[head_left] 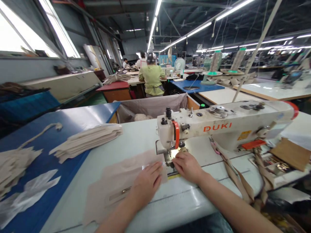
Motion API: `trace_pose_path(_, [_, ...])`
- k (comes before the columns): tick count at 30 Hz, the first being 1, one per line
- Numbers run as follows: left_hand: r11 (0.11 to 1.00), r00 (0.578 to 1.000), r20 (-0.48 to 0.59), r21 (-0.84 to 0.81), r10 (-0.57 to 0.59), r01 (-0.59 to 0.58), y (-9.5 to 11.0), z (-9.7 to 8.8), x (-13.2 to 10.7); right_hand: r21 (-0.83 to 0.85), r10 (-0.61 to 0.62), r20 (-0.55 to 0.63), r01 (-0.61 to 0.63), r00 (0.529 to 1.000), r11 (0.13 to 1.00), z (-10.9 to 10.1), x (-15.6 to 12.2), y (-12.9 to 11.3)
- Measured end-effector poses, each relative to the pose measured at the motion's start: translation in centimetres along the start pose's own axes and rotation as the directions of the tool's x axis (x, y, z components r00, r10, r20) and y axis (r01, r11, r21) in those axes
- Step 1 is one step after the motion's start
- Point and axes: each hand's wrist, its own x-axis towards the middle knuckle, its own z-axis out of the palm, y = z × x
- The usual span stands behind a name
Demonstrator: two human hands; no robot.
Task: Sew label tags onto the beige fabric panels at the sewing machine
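A beige fabric piece (116, 181) with a zipper lies flat on the pale sewing table (136, 139), its right edge under the needle of a white sewing machine (225, 124). My left hand (147, 183) lies flat on the fabric with fingers stretched out, pressing it down. At the presser foot, my right hand (187, 166) rests with fingers curled on the fabric's edge.
A stack of beige cut pieces (89, 139) lies on the blue table extension (73, 119), with more pieces (14, 165) at far left. A cloth bin (150, 106) stands behind the table. A person in a green top (152, 79) sits ahead. Beige straps (238, 178) hang at right.
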Motion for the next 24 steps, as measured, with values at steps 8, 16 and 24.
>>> trace_pose_path(8, [0.946, 0.959, -0.183, 0.205, -0.216, 0.252, 0.8, -4.8, -7.0, 0.039, -0.056, -0.046, 0.058, 0.997, 0.998, -0.3, -0.4, -0.2])
trace_pose_path(16, [0.980, 0.941, 0.279, 0.110, -0.190, 0.165, -0.5, -4.8, -15.8, 0.090, -0.090, -0.095, 0.098, 0.991, 0.991, 0.0, -0.9, -0.5])
trace_pose_path(24, [0.622, 0.655, -0.410, 0.232, -0.634, 0.748, -15.4, -20.7, -3.2, 0.035, -0.084, -0.085, 0.088, 0.993, 0.996, 0.6, -1.2, -0.4])
